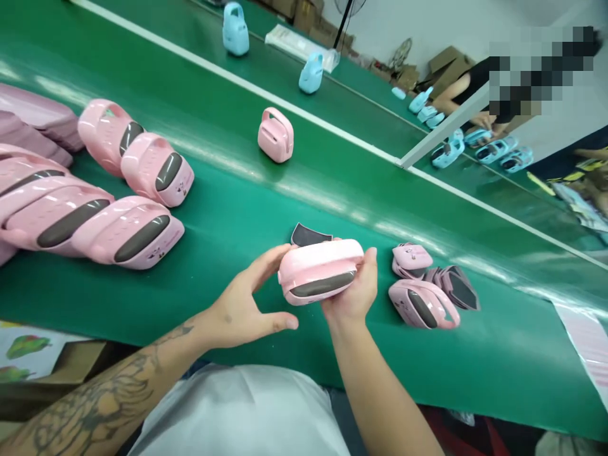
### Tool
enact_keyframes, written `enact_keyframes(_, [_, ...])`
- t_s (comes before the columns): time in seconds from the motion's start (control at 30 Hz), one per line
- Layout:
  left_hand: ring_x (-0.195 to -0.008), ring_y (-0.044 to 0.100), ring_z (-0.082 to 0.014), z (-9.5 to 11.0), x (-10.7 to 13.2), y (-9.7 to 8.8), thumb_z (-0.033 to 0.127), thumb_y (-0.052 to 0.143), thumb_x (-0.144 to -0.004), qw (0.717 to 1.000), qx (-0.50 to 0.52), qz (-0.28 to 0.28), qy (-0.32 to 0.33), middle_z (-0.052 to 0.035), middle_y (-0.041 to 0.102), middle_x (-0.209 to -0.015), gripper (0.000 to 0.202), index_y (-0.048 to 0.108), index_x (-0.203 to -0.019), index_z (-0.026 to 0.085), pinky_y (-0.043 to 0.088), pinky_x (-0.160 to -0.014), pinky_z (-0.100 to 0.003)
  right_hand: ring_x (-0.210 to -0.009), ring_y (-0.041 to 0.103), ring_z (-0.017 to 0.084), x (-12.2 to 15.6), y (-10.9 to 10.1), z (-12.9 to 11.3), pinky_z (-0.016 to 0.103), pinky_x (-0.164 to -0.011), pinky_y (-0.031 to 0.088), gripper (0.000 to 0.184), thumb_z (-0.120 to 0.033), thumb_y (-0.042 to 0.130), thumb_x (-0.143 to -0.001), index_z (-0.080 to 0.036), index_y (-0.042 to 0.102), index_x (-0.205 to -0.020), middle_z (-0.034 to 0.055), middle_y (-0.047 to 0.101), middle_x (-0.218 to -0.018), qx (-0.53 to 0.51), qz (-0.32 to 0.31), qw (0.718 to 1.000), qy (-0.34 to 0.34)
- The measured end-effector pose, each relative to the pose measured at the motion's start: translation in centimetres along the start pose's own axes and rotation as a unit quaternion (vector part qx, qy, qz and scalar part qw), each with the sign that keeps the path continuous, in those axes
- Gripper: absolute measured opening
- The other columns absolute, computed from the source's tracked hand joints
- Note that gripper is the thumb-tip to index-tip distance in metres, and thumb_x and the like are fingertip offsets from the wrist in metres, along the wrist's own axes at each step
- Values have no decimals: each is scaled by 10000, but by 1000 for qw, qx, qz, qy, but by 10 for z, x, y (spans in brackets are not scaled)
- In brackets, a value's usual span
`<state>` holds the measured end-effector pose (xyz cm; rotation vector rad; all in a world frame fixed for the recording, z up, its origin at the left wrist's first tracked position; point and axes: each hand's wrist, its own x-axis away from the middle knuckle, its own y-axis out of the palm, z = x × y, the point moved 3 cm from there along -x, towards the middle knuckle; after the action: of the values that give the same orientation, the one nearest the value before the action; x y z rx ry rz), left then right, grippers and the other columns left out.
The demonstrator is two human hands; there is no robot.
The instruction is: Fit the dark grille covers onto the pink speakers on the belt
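My right hand [351,288] cradles a pink plastic handled case [319,271] from beneath, its grey oval panel facing me. My left hand [240,301] sits just left of that case with fingers spread, its index fingertip close to the case's left end. Behind the held case, a dark grey curved panel [311,235] lies on the green conveyor belt [427,373]. To the right are a pink case [422,305], a small pink part [412,259] and a pile of pink-and-grey pieces [456,288]. Several similar cases [128,231] lie to the left, and one more [275,134] stands upright farther along.
A white rail [266,98] borders the belt's far side. Beyond it, a second green belt [365,107] carries light blue cases [236,30], with a co-worker's arm [456,95] near more of them. Cardboard boxes [318,25] stand at the back. A printed sheet [586,342] lies at the belt's right.
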<state>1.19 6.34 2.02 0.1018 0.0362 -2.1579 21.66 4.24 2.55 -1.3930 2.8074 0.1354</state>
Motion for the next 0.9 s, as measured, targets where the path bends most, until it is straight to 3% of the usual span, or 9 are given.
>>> enact_keyframes(0.13, [-1510,579,-393,12,-8,20,370,992,-765,998,28,30,46,-122,603,-1637,948,554,-1603,298,530,-1241,-465,-990,829,321,8,0,-8,501,-867,669,751,-750,245,-1058,-203,757,-1102,124,840,-954,-73,27,997,15])
enact_keyframes(0.27, [-1495,594,-369,25,-13,24,325,946,-830,997,9,4,76,-121,600,-1636,868,559,-1607,305,561,-1202,-425,-983,814,320,17,-6,-16,526,-863,659,712,-732,223,-1057,-217,715,-1072,148,830,-1052,-129,38,991,12])
enact_keyframes(0.47, [-1619,430,-377,37,-20,33,400,911,-871,987,-35,-31,151,-116,485,-1728,914,478,-1672,318,402,-1328,-477,-991,793,319,18,-13,-29,528,-876,635,699,-648,176,-1094,-226,730,-1036,145,809,-1066,-161,49,985,-48])
enact_keyframes(0.57, [-1588,471,-384,40,-25,38,454,934,-836,985,-50,-26,162,-135,515,-1703,946,495,-1661,304,390,-1329,-493,-1029,786,322,22,-16,-29,535,-894,634,714,-596,119,-1109,-228,728,-1056,152,799,-1091,-149,59,984,-73])
enact_keyframes(0.67, [-1533,535,-388,40,-31,36,407,932,-838,981,-70,-13,183,-149,580,-1645,910,520,-1641,291,427,-1299,-509,-1153,763,334,26,-19,-30,561,-950,629,765,-582,30,-1109,-237,708,-1188,167,769,-1227,-92,36,989,-108])
enact_keyframes(0.73, [-1493,575,-383,38,-37,30,374,914,-849,978,-70,-6,199,-149,614,-1611,881,523,-1635,290,458,-1271,-505,-1260,716,353,25,-23,-35,587,-1025,601,700,-667,161,-1106,-259,686,-1322,165,727,-1356,-39,-13,985,-166])
enact_keyframes(0.8, [-1426,633,-379,31,-48,23,382,878,-872,980,-51,8,190,-161,645,-1569,831,529,-1618,272,527,-1193,-490,-1310,674,363,18,-26,-42,589,-1088,564,598,-717,454,-1056,-282,663,-1409,156,692,-1424,28,-83,971,-221])
enact_keyframes(0.9, [-1300,699,-390,20,-75,12,481,892,-826,987,-11,70,145,-181,703,-1463,799,601,-1519,210,580,-1083,-483,-1253,687,341,-4,-25,-47,534,-1070,571,613,-659,740,-945,-285,650,-1423,138,699,-1386,96,-162,959,-210])
